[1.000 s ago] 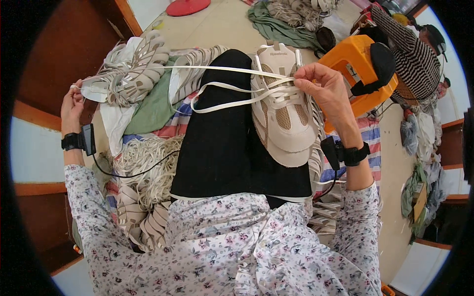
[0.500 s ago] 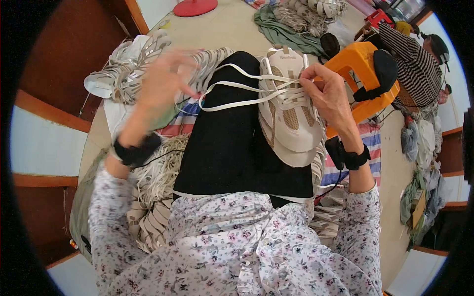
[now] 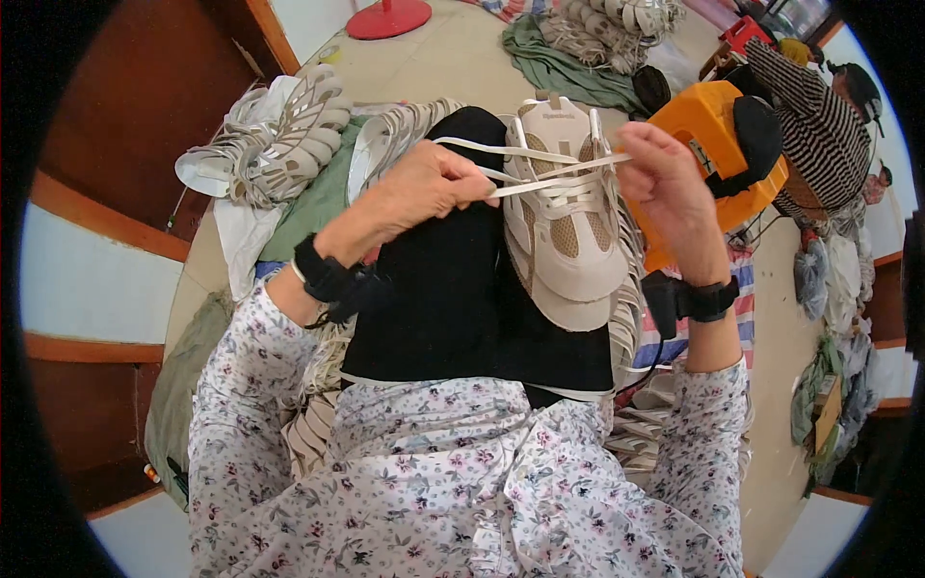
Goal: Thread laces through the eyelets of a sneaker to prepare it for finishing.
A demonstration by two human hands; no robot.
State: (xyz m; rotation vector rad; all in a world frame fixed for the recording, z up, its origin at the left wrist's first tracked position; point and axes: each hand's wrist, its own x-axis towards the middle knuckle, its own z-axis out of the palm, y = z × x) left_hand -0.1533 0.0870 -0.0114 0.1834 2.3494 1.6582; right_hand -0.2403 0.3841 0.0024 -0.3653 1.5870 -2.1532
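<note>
— Far left?
— Heap of pale beige strappy shoe uppers point(image 3: 270, 144), piled on a white cloth by the brown wooden wall. Green fabric just beside it.

— Next along?
— Left hand point(image 3: 424, 188), black wrist strap point(image 3: 328, 279) on the floral sleeve. Fingers point(image 3: 477, 188) pressed together, pinching one end of the flat cream shoelace point(image 3: 540, 183) just left of the shoe.

— And the shoe itself?
— Beige mesh-and-leather sneaker point(image 3: 564, 231), sole down on the black-clad lap point(image 3: 453, 299), toe pointing away from the body. Lace drawn taut across the upper eyelets, between both hands.

— Right side?
— Right hand point(image 3: 674, 193), raised just right of the sneaker, touching the other lace end. Fingers point(image 3: 650, 144) curled close around the lace; exact grip hidden behind the back of the hand. Black wrist strap point(image 3: 699, 299) here too, thin cable hanging below.

— Behind that hand?
— Orange plastic stool point(image 3: 708, 125) with a black round part on top. Farther right, a person in a striped black-and-white top point(image 3: 819, 135), apart from the lacing.

— Top edge?
— Red round base point(image 3: 390, 17) on the tan floor point(image 3: 462, 58), more beige uppers on a green cloth point(image 3: 568, 72).
</note>
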